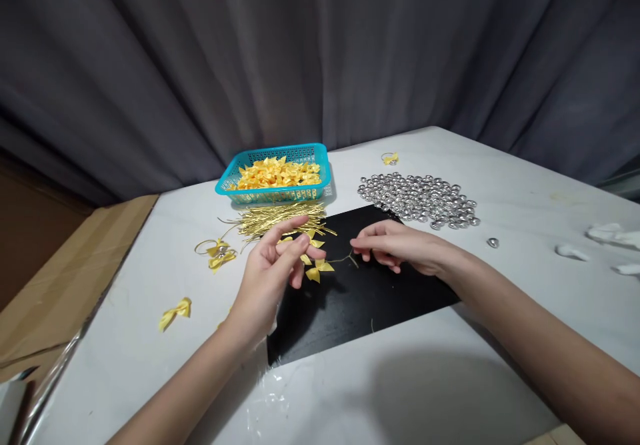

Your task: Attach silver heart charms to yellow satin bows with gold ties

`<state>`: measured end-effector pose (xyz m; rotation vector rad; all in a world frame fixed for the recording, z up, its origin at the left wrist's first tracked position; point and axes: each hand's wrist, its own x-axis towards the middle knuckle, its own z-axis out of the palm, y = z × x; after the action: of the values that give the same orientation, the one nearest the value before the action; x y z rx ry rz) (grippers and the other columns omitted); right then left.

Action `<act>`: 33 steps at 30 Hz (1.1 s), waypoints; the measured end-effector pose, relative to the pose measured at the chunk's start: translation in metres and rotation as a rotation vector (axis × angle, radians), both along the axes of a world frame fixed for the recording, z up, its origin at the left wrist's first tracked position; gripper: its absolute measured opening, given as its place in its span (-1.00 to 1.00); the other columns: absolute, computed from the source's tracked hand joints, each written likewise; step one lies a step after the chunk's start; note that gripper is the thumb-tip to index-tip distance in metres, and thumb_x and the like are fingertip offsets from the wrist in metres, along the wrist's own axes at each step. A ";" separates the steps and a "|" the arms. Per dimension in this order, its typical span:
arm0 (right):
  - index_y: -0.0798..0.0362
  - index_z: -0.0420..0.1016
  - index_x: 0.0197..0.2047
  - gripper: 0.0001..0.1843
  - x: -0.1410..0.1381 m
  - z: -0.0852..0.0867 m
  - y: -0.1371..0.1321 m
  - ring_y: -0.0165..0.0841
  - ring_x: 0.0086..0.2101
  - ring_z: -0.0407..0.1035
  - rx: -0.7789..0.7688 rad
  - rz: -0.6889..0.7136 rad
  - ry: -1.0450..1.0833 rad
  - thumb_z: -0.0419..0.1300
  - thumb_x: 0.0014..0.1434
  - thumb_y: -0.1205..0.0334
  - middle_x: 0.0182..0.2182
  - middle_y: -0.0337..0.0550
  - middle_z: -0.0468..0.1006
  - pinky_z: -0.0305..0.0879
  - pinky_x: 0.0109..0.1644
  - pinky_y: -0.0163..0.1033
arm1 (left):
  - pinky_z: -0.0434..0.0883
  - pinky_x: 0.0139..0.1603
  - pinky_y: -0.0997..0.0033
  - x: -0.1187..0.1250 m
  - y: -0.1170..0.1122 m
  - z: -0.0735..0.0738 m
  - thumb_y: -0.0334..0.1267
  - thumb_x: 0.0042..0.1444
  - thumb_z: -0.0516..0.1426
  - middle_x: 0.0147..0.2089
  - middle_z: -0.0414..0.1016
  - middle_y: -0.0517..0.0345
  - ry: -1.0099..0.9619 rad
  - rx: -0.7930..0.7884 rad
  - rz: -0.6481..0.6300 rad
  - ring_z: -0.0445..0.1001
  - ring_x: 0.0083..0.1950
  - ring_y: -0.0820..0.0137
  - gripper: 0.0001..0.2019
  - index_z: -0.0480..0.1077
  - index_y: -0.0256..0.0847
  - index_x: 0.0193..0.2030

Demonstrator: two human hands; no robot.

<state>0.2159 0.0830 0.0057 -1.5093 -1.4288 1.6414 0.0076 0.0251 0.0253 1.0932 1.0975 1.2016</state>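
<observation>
My left hand (273,272) hovers over a black mat (350,305), thumb and fingers pinched on a small yellow ribbon bow (318,268). A thin gold wire (343,258) runs from the bow to my right hand (395,245), whose fingertips are pinched on its other end. Both hands sit just in front of a pile of gold wire ties (280,218).
A teal basket (273,195) of yellow bows stands at the back. Silver bells (417,198) lie heaped at the right, one stray bell (493,242) apart. Loose bows (176,312) and a bow with a bell (220,253) lie at the left. Cardboard (60,285) borders the table's left edge.
</observation>
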 end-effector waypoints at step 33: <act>0.02 0.64 -0.41 -0.85 -0.049 0.000 -0.055 -0.56 -0.57 0.19 0.132 -0.208 0.600 0.38 -0.07 0.14 -0.51 -0.22 0.51 0.04 -0.54 -0.41 | 0.34 0.05 0.45 0.027 -0.024 -0.011 -0.22 0.08 0.19 -0.06 0.50 0.11 -0.015 -0.074 -0.070 0.44 0.00 0.39 -0.73 0.36 -0.17 -0.06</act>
<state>0.1669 0.0278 0.0058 -0.9361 -0.9899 1.6413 0.0343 0.0008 0.0143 1.0557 1.0755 1.1044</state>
